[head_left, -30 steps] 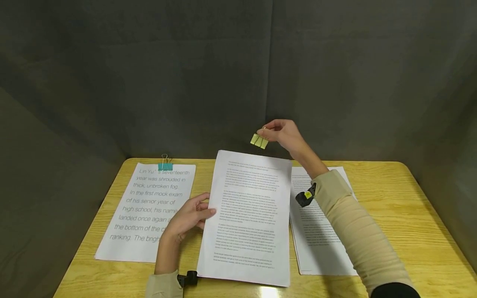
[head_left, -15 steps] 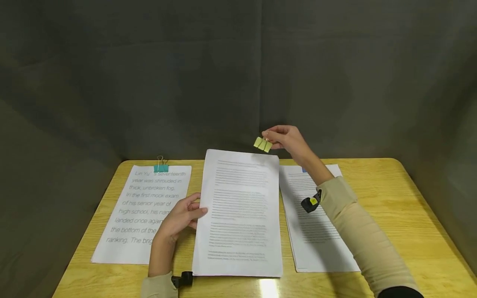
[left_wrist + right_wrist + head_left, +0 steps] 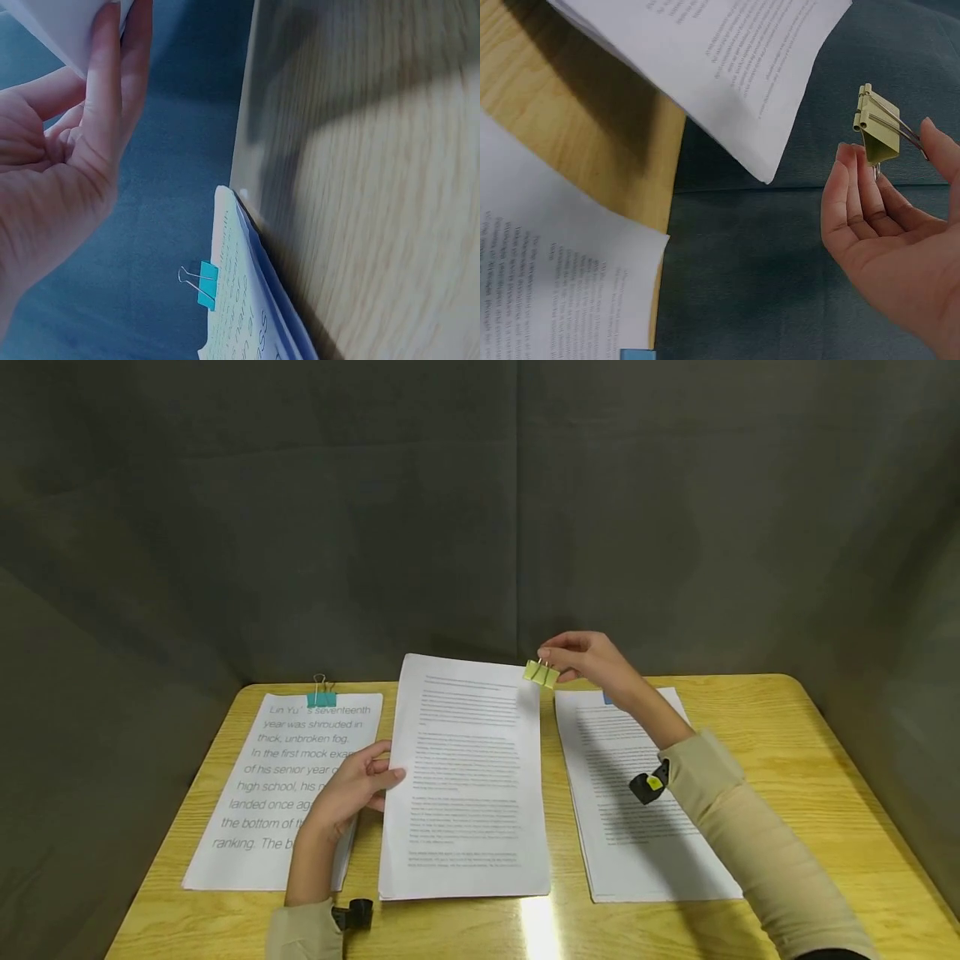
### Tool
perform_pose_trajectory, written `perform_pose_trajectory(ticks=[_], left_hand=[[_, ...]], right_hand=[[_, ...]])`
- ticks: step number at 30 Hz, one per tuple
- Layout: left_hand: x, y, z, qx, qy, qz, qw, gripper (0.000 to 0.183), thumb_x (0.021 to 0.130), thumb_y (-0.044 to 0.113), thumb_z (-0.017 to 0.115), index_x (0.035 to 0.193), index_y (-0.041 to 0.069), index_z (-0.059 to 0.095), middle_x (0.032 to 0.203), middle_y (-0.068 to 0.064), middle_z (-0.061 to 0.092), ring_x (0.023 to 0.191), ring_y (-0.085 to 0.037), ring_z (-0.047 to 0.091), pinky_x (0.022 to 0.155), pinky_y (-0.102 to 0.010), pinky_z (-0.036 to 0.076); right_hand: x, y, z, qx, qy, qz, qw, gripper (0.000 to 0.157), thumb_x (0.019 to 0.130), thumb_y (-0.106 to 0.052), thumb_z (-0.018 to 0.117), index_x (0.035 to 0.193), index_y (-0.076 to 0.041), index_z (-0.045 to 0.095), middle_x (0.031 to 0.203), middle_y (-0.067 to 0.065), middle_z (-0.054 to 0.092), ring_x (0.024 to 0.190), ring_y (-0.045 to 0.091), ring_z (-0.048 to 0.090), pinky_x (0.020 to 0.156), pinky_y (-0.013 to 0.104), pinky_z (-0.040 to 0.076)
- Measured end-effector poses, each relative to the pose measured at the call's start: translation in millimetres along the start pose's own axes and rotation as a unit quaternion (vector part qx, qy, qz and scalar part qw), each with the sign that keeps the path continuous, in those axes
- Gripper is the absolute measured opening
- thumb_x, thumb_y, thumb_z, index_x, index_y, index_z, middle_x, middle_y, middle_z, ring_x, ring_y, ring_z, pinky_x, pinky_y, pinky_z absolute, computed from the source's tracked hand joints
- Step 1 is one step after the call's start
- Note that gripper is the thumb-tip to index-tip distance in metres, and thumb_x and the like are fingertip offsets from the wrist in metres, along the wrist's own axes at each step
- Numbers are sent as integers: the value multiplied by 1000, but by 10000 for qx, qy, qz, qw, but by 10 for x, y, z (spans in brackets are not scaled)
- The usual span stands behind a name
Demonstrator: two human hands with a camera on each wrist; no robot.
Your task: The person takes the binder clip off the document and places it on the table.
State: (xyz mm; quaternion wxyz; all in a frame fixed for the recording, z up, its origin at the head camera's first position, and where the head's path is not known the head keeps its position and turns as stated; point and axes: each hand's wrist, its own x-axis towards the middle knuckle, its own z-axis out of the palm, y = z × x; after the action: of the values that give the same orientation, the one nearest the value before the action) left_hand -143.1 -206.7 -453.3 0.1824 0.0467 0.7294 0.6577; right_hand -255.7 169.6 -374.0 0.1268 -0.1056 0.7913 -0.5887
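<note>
My left hand [image 3: 352, 793] grips a thick stack of printed paper [image 3: 465, 785] by its left edge, thumb on the front sheet and fingers behind. The stack is tilted up toward me over the table's middle. With thumb and fingers, my right hand [image 3: 596, 667] pinches the wire handles of a yellow binder clip [image 3: 541, 674]. In the head view the clip overlaps the stack's top right corner. The right wrist view shows the clip [image 3: 880, 131] apart from the corner of the paper [image 3: 765, 142].
On the left lies a large-print paper stack [image 3: 255, 810] with a teal binder clip [image 3: 322, 699] at its top edge. To the right is another stack [image 3: 637, 872], a blue clip [image 3: 608, 697] at its top. A dark curtain [image 3: 480, 527] hangs behind the wooden table [image 3: 787, 793].
The yellow clip has come down from above the paper to overlap its top right corner in the head view. The held stack has shifted left and slightly up in view.
</note>
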Motion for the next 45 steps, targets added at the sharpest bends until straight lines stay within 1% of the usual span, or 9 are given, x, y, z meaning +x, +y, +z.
perform_pose_trajectory(ticks=[4, 10, 17, 21, 25, 33, 36, 41, 45], left_hand=[[13, -18, -42, 46, 58, -31, 10000, 47, 102, -2, 57, 147, -7, 47, 112, -23, 72, 83, -28, 75, 66, -39, 63], [42, -53, -102, 34, 209, -101, 9997, 45, 102, -2, 57, 146, -6, 49, 111, -22, 73, 82, -27, 75, 65, -38, 62], [88, -87, -123, 46, 318, -213, 9993, 45, 101, -1, 59, 146, -5, 50, 111, -22, 73, 84, -28, 75, 66, -38, 63], [119, -113, -119, 92, 365, -301, 9988, 45, 101, 0, 59, 145, -4, 51, 111, -20, 73, 84, -28, 75, 65, -37, 62], [136, -123, -128, 90, 305, -315, 9990, 45, 102, 1, 58, 146, -4, 50, 110, -20, 73, 84, -27, 75, 64, -36, 62], [186, -146, -163, 181, 324, -453, 9983, 46, 102, 1, 57, 147, -5, 48, 113, -18, 72, 84, -26, 74, 65, -35, 61], [206, -146, -164, 290, 336, -510, 9977, 48, 102, 2, 58, 148, -5, 47, 113, -19, 72, 84, -26, 74, 65, -35, 61], [231, -152, -150, 469, 436, -652, 9958, 50, 102, 4, 58, 150, -4, 45, 112, -18, 72, 82, -25, 74, 63, -35, 61], [247, -150, -128, 637, 575, -754, 9935, 50, 101, 3, 58, 149, -3, 47, 110, -17, 72, 80, -23, 74, 62, -34, 60]], right_hand=[[-34, 79, 27, -88, -91, 30, 9999, 45, 100, -27, 68, 128, 8, 64, 122, 18, 67, 103, 21, 63, 88, 35, 58], [-73, 217, 107, -149, -232, 99, 9996, 45, 99, -26, 68, 129, 8, 64, 124, 18, 69, 104, 20, 65, 92, 44, 57], [-116, 371, 198, -199, -453, 180, 9986, 49, 99, -28, 69, 132, 9, 63, 125, 21, 68, 106, 26, 66, 93, 46, 57], [-161, 459, 246, -239, -523, 197, 9982, 49, 98, -27, 70, 131, 9, 63, 123, 20, 69, 105, 28, 66, 92, 50, 57], [-196, 537, 292, -287, -709, 240, 9968, 50, 98, -26, 70, 132, 10, 62, 120, 16, 69, 101, 26, 65, 93, 53, 56], [-267, 707, 342, -570, -1217, 306, 9905, 50, 99, -27, 69, 133, 9, 62, 114, 13, 71, 86, 33, 70, 87, 47, 58], [-300, 762, 365, -689, -1386, 337, 9874, 47, 99, -26, 69, 130, 9, 63, 110, 11, 72, 83, 29, 69, 84, 44, 59], [-365, 811, 403, -855, -1629, 357, 9823, 41, 99, -21, 68, 126, 9, 65, 107, 10, 72, 85, 21, 67, 81, 41, 59], [-408, 843, 418, -873, -1704, 399, 9807, 40, 98, -19, 70, 124, 10, 65, 104, 10, 72, 83, 22, 68, 77, 39, 60]])
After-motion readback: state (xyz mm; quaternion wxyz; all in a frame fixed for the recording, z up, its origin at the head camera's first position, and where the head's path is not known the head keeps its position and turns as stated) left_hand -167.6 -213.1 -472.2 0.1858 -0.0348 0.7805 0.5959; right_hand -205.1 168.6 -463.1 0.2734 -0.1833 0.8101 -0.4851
